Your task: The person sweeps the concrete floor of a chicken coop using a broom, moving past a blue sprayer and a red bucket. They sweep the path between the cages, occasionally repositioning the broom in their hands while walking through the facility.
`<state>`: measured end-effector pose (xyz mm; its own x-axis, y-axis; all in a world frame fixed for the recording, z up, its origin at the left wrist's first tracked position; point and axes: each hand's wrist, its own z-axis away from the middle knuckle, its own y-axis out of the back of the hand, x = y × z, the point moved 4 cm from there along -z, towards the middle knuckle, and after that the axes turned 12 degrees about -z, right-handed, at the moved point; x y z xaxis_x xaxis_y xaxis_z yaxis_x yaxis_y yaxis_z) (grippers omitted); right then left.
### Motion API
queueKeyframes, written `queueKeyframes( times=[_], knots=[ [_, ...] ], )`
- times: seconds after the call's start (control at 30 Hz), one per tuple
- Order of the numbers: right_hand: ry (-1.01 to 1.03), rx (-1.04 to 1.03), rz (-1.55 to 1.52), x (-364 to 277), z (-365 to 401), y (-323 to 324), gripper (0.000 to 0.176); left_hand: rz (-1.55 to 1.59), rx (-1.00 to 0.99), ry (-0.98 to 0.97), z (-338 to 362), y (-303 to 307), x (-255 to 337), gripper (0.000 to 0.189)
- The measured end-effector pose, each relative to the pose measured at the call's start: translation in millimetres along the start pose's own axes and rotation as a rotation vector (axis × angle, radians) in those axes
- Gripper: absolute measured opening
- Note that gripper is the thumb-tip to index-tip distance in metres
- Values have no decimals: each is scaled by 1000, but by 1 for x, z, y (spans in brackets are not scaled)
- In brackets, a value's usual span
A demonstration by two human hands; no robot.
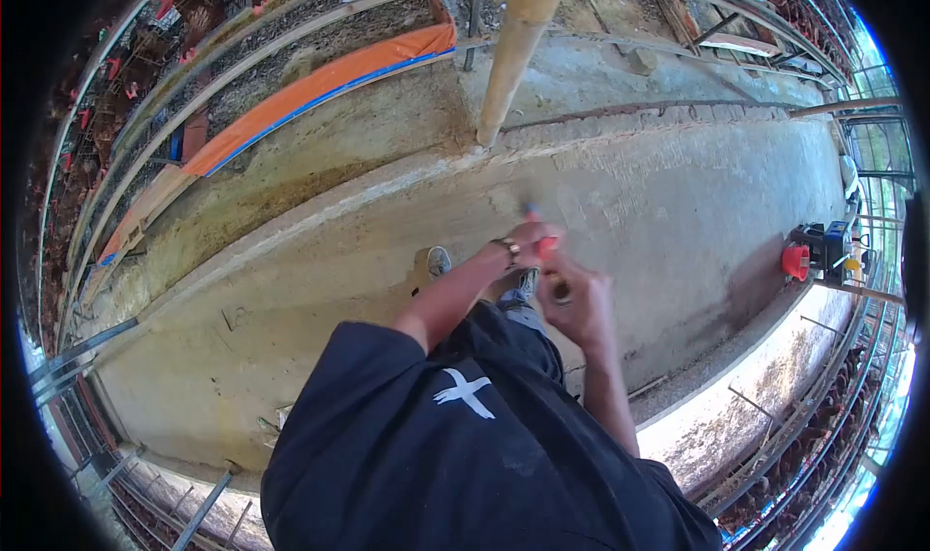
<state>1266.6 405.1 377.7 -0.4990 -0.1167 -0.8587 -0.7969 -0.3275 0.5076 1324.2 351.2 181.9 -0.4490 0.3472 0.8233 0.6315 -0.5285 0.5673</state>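
In the head view my left hand (pixel 528 245), with a watch on its wrist, is in front of my body and smeared by motion. Its fingers look closed around a small red object (pixel 548 248), and a blue-tipped piece (pixel 531 209) sticks out beyond them. My right hand (pixel 577 307) is just below and to the right, its fingers curled in. A dark, roundish end (pixel 559 289) shows at those fingers; what it belongs to is too blurred to name. Both hands are close together above the concrete floor (pixel 387 251).
Wire cages with brown hens (pixel 126 76) run along the left, and more cages (pixel 843 396) are at lower right. A bamboo post (pixel 513 57) stands ahead beside a low kerb. An orange tarp strip (pixel 320 86) hangs at left. A red bucket (pixel 795 261) is at far right.
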Motion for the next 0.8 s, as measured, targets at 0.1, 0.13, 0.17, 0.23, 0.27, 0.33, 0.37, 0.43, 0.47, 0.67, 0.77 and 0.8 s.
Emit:
queueKeyframes(
  times=[0.1,0.13,0.17,0.23,0.27,0.33,0.37,0.43,0.47,0.67,0.77,0.8],
  knots=[
    [107,19,-258,47,4,-83,17,-198,-64,284,105,7,-79,14],
    [56,-44,-345,58,5,-107,17,-267,-80,362,143,6,-100,14],
    [8,-104,-432,65,4,-128,18,-341,-100,432,178,2,-119,15],
    [-138,-190,-523,74,-8,-150,18,-401,-117,545,218,6,-141,17],
    [-244,-217,-527,82,-16,-151,18,-380,-119,590,232,11,-141,18],
    [-344,-154,-662,98,-32,-144,19,-256,-116,516,233,41,-109,21],
    [-329,-88,-738,94,-41,-130,18,-259,-92,490,221,43,-107,21],
    [-264,3,-708,73,-53,-86,18,-216,-52,453,187,58,-77,19],
    [-210,30,-597,54,-56,-59,18,-171,-33,435,162,73,-51,17],
    [252,564,-371,-83,-23,10,17,-30,186,-101,32,80,29,13],
    [256,592,-13,-89,-8,-27,24,25,182,-262,18,82,25,16],
    [226,597,22,-81,-8,-43,24,36,175,-311,15,75,15,16]
  ],
)
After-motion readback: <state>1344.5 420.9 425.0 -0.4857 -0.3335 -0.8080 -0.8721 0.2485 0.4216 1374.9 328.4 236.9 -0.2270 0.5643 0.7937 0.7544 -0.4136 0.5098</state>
